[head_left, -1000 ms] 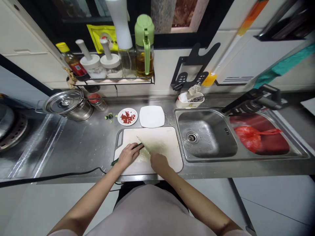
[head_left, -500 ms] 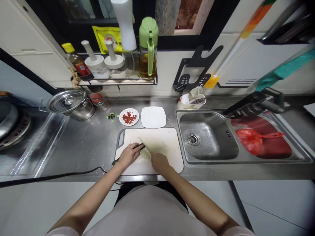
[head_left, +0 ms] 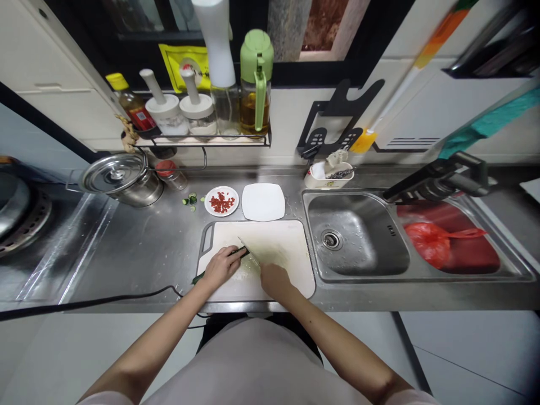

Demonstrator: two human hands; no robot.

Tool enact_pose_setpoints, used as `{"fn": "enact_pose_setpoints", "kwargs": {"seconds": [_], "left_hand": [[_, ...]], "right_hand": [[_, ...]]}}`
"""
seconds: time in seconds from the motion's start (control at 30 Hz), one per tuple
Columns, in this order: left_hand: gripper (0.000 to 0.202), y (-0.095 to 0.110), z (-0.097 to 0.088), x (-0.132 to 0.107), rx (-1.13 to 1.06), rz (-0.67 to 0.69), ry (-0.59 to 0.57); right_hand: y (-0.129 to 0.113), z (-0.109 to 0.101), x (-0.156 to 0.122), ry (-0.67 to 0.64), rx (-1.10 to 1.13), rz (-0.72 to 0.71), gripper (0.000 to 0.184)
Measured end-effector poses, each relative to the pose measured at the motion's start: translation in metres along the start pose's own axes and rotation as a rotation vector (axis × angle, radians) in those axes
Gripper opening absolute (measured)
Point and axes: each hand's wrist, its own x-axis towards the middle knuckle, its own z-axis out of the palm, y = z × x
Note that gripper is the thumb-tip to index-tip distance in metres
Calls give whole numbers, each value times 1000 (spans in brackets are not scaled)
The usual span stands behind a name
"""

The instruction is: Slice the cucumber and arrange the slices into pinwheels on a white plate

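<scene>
On the white cutting board lies a dark green cucumber, slanting from lower left to upper right. My left hand is closed over it, fingers near its right end. My right hand grips a kitchen knife, whose blade points up and left beside the cucumber's end. The knife's handle is hidden in my fist. Pale green wet traces mark the board around the blade. Behind the board stand a small plate of chopped red pieces and a white square plate.
Green cucumber bits lie left of the plates. A steel pot and a red-lidded jar stand further left. To the right is a double sink with a red plastic bag. A black cable crosses the counter's front.
The knife and my right hand have shifted very slightly right. My left hand stays on the cucumber, almost unmoved.
</scene>
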Motion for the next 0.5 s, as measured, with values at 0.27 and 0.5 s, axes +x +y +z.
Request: {"fn": "enact_pose_setpoints", "kwargs": {"seconds": [0.27,0.5], "left_hand": [[41,1,0,0,13,12,20],[41,2,0,0,34,22,40]], "right_hand": [[-2,-3,2,-22,-7,2,34],[-1,2,16,42,17,-17,33]]}}
